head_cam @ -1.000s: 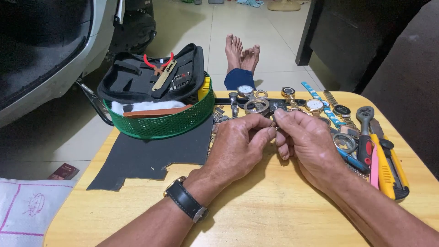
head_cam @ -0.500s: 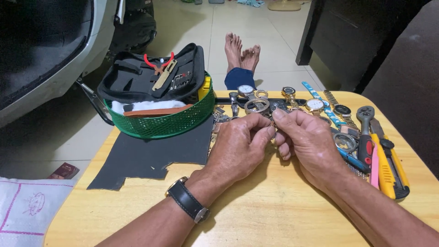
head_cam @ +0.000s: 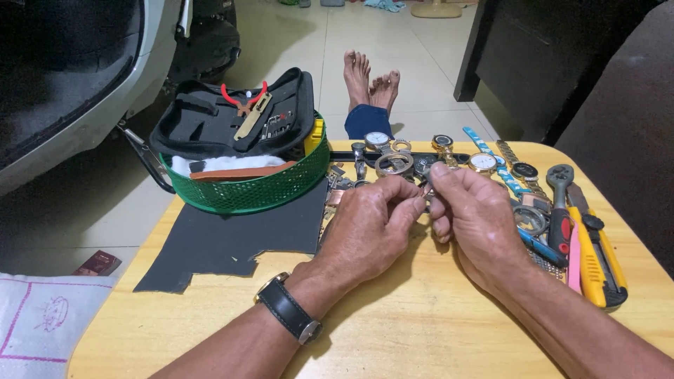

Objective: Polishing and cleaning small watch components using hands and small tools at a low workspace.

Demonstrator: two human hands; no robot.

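Observation:
Over the middle of a round wooden table (head_cam: 421, 330), my left hand (head_cam: 372, 228) and my right hand (head_cam: 477, 217) meet fingertip to fingertip. Between them they pinch a small metal watch part (head_cam: 425, 191), mostly hidden by the fingers. My left wrist wears a black-strapped wristwatch (head_cam: 289, 317). Just beyond my hands lie several watches and watch cases (head_cam: 397, 163) in a row.
A green mesh basket (head_cam: 256, 189) at the back left holds an open black tool case with red pliers (head_cam: 242, 102). A dark mat (head_cam: 239, 235) lies in front of it. Tools including a yellow utility knife (head_cam: 597, 256) lie at the right edge. Bare feet (head_cam: 371, 77) rest beyond the table.
Both hands stay close together over the table. The fingers shift only slightly on the small part.

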